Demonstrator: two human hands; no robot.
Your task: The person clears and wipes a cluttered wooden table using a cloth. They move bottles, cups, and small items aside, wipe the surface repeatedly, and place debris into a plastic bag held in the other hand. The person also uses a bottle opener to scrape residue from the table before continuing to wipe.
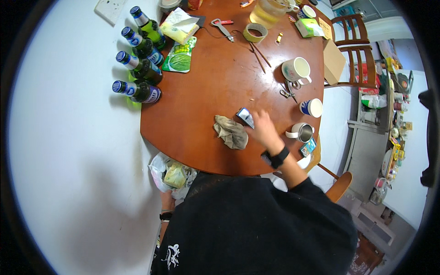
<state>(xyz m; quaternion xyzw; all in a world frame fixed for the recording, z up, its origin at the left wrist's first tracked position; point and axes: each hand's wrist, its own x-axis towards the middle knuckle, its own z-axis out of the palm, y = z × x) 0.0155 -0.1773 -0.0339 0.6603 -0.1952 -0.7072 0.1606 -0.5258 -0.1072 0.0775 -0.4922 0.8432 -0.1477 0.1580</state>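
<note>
Over the near part of the table my right hand (264, 132) is blurred, a black watch (276, 158) on its wrist. Its fingers are at the edge of a small blue-edged box (245, 117); whether they grip it cannot be made out. Just left of that hand lies a crumpled, grey-stained cloth (231, 132). Below the table's edge, by the wall, my left hand (167, 200) meets the rim of a clear plastic bag (158, 178). That bag holds a crumpled yellowish wrapper (175, 174). My left fingers are hidden by the bag.
Several green beer bottles (146, 94) line the wall side of the wooden table (192, 137). To the right stand a white mug (296, 68), scissors (290, 90), a paper cup (311, 107) and a steel-lined mug (304, 132). Farther back are a tape roll (255, 32) and a glass pitcher (266, 15).
</note>
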